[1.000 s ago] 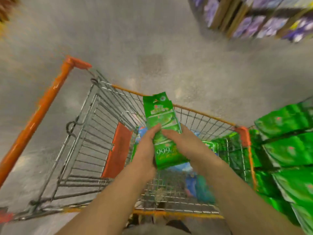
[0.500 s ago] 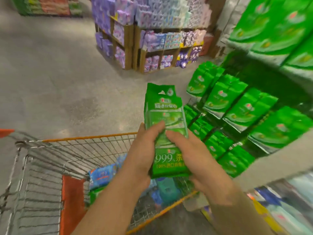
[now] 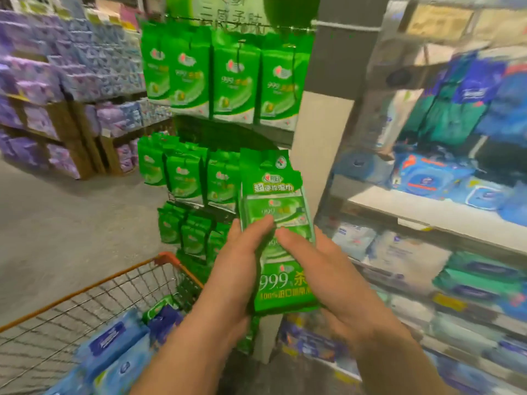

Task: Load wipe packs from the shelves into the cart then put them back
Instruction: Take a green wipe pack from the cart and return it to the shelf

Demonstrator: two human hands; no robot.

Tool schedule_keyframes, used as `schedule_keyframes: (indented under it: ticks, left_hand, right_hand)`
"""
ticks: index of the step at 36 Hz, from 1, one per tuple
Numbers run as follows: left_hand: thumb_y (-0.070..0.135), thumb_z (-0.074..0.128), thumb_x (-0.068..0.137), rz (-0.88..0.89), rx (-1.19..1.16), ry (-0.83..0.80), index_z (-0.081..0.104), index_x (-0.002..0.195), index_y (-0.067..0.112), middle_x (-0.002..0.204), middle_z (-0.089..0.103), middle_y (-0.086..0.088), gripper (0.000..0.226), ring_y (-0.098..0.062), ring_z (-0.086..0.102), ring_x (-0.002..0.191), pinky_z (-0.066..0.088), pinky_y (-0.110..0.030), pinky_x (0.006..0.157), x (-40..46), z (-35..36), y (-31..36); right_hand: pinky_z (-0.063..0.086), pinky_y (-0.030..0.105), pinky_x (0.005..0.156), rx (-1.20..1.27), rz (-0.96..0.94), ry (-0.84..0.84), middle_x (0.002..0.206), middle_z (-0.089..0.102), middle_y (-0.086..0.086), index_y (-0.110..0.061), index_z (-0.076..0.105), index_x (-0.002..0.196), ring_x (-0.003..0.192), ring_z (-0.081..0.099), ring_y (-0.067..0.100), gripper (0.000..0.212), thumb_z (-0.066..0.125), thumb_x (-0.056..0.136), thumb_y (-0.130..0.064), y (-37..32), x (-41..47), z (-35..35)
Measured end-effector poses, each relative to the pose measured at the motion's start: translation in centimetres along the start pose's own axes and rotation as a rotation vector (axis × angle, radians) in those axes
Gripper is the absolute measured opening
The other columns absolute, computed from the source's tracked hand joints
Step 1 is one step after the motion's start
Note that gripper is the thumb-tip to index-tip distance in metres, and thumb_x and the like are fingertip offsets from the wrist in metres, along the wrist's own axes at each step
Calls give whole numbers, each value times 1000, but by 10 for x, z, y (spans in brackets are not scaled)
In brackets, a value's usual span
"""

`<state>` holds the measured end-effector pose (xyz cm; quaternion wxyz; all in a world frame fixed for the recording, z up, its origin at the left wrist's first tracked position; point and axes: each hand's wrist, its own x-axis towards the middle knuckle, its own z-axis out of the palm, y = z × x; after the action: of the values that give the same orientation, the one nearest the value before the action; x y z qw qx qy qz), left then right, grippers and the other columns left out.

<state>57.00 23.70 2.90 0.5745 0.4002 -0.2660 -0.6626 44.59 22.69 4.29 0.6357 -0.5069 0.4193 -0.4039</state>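
Green glossy plastic wipe pack [image 3: 275,238], flat and rectangular, held upright in the grip of both left hand [image 3: 236,269] and right hand [image 3: 325,277], before hanging green packs [image 3: 225,78], above orange-rimmed wire cart [image 3: 94,306] with blue packs [image 3: 114,352].

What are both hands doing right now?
Left hand: holding the green wipe pack.
Right hand: holding the same pack from the other side.

Held wipe pack [image 3: 275,235]: bright green with a paler green band, white characters above, yellow "999" lettering below. Hanging packs [image 3: 225,75]: matching green, white lower edges, small red-and-white logo. Cart [image 3: 94,283]: orange rim, grey wire mesh, holding blue packs [image 3: 114,346] with white labels; far shelves [image 3: 42,81]: purple and lilac goods; floor [image 3: 71,223]: grey.
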Motion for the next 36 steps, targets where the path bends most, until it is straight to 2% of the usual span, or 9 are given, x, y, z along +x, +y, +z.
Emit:
schedule_keyframes:
  ticks: [6, 9, 14, 17, 21, 25, 29, 33, 36]
  left_hand:
    - [31, 63, 91, -45, 67, -76, 63, 132, 18, 112, 76, -16, 43, -38, 73, 102, 63, -43, 76, 17, 105, -54]
    - [33, 73, 83, -120, 40, -99, 56, 141, 20, 117, 74, -16, 61, -37, 74, 102, 63, -48, 80, 31, 146, -82]
    - [10, 50, 100, -92, 105, -222, 60, 120, -1, 58, 72, -6, 25, -13, 69, 46, 49, -19, 39, 48, 211, -114]
    - [8, 46, 102, -96, 148, -277, 61, 108, 1, 55, 70, -5, 17, -12, 66, 41, 46, -18, 36, 60, 241, -132]
    - [33, 66, 78, -192, 224, -233, 67, 121, 3, 79, 78, -10, 52, -19, 76, 63, 55, -24, 48, 79, 279, -145]
    - [60, 89, 54, -208, 283, -283, 66, 130, 16, 124, 73, -9, 91, -28, 72, 110, 55, -45, 97, 86, 299, -161]
    - [47, 75, 70, -175, 253, -419, 72, 119, 17, 112, 77, -8, 57, -25, 75, 101, 58, -42, 89, 90, 324, -174]
    - [49, 74, 61, -233, 202, -524, 67, 126, 22, 113, 77, -8, 70, -29, 75, 103, 57, -47, 92, 110, 349, -193]
    - [55, 76, 75, -348, 213, -562, 63, 132, 30, 130, 70, -6, 63, -31, 65, 123, 46, -58, 108, 136, 365, -216]
  right_hand:
    - [53, 53, 99, 15, -32, 149, 115, 76, 2, -30, 64, 125, 105, 73, 26, 51, 75, 79, -46, -9, -32, -109]
    - [54, 52, 98, 0, -43, 222, 114, 76, 1, -29, 64, 127, 104, 74, 25, 55, 77, 78, -50, -14, -50, -158]
    - [55, 56, 96, 60, -31, 309, 113, 76, 6, -26, 65, 126, 103, 74, 30, 36, 72, 91, -36, -23, -77, -229]
    - [60, 50, 86, 98, -28, 368, 106, 78, 5, -26, 68, 121, 96, 76, 28, 30, 69, 92, -32, -29, -91, -266]
    - [64, 39, 69, 184, -30, 422, 97, 79, 5, -20, 72, 112, 86, 77, 25, 37, 73, 77, -33, -36, -104, -306]
    - [62, 34, 62, 239, -26, 452, 93, 79, 9, -15, 73, 113, 81, 77, 27, 51, 74, 66, -36, -42, -106, -335]
    - [41, 9, 36, 222, 11, 587, 57, 71, -9, -25, 63, 82, 38, 59, -4, 12, 68, 91, -19, -50, -113, -363]
    - [64, 43, 76, 271, -40, 642, 100, 79, 10, -20, 75, 108, 87, 77, 27, 22, 68, 88, -28, -40, -106, -386]
    - [61, 48, 80, 239, -68, 718, 105, 77, 13, -19, 75, 112, 92, 76, 31, 36, 71, 78, -31, -46, -105, -402]
